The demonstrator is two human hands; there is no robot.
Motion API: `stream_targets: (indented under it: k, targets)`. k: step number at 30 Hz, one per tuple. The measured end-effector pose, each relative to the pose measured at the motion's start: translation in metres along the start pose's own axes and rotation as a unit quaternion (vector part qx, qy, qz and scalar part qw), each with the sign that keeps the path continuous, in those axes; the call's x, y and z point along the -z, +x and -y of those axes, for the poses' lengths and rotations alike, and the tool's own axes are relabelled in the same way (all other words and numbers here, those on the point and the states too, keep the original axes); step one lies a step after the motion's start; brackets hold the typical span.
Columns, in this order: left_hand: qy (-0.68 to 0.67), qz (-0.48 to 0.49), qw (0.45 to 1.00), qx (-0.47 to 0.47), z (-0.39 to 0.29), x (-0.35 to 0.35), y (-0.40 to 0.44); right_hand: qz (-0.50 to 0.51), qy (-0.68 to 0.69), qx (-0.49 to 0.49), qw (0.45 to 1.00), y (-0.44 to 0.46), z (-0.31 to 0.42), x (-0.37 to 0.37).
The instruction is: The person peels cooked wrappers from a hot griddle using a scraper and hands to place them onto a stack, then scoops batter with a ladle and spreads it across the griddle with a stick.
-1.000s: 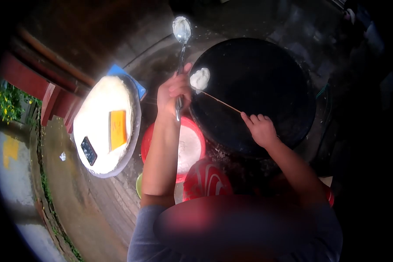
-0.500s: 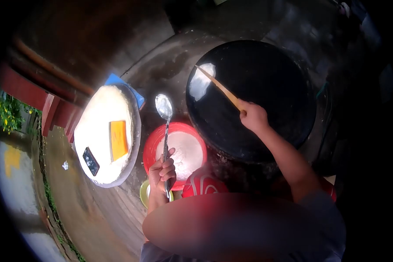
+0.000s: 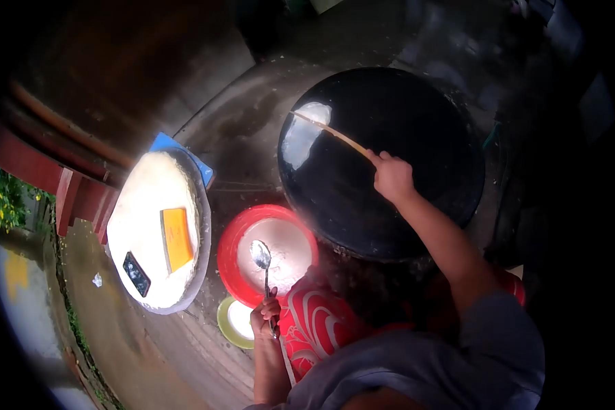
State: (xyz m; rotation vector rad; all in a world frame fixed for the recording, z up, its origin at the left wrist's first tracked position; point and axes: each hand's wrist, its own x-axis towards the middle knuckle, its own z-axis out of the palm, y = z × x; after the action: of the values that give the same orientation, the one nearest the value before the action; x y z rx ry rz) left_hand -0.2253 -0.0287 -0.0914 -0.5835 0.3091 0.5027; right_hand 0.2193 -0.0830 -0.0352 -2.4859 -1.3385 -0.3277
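Observation:
My right hand (image 3: pixel 393 176) is closed on a thin wooden spatula (image 3: pixel 346 139). Its far end lies across a white patch of batter (image 3: pixel 301 145) near the left edge of a large round black griddle (image 3: pixel 403 205). Lower down, my left hand (image 3: pixel 265 317) grips a long-handled metal spoon (image 3: pixel 260 255), bowl end upward. That spoon is over a red basin (image 3: pixel 228 260) holding pale, thick batter (image 3: pixel 288 251). Whether the spoon touches the batter, I cannot tell.
At left stands a round, brightly lit white surface (image 3: pixel 140 205) bearing a yellow-orange packet (image 3: pixel 177 239) and a phone (image 3: pixel 137 274). A blue object (image 3: pixel 178 152) sticks out behind it. Beside the basin is a green-rimmed bowl (image 3: pixel 226 328) with something white inside.
My left hand has lowered the spoon, bringing its bowl from above the basin's far rim to over the batter. The spatula has shifted on the patch, which now stretches further down the griddle.

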Motion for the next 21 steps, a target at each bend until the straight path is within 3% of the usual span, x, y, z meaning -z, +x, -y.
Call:
stream_targets:
  k: [2,4,6,8,11,14,15,16,18,21]
  targets:
    - [0.006,-0.001,1.0,-0.002,0.002,-0.002,-0.001,0.014,0.003,-0.054,0.998,0.02,-0.014,0.004]
    - [0.025,-0.007,0.999,-0.019,0.002,-0.002,0.0,0.079,0.168,-0.178,0.966,0.016,0.011,0.009]
    - [0.025,0.004,1.0,-0.008,0.0,0.0,0.004,0.013,0.212,-0.071,0.975,-0.01,0.037,0.003]
    - [0.025,-0.008,1.0,-0.015,0.003,-0.001,0.002,0.084,0.081,0.013,0.993,-0.006,0.049,0.009]
    - [0.051,-0.038,0.997,-0.04,0.005,-0.004,0.001,0.023,-0.037,-0.031,0.999,0.035,-0.005,-0.002]
    - [0.062,-0.029,0.997,-0.041,0.003,-0.003,0.0,0.063,0.116,-0.169,0.977,0.025,-0.002,-0.004]
    - [0.053,-0.023,0.998,-0.034,-0.001,0.0,0.0,0.062,0.163,-0.174,0.969,0.012,0.004,-0.013]
    - [0.052,-0.022,0.998,-0.029,-0.003,0.001,0.003,0.031,0.147,-0.092,0.984,-0.003,0.016,-0.011]
    - [0.04,-0.029,0.999,-0.021,-0.005,0.003,0.004,0.059,0.057,-0.027,0.996,-0.003,0.016,0.0]
    - [0.047,-0.051,0.997,-0.035,-0.001,0.001,0.0,0.025,-0.02,-0.113,0.993,0.035,-0.033,0.003]
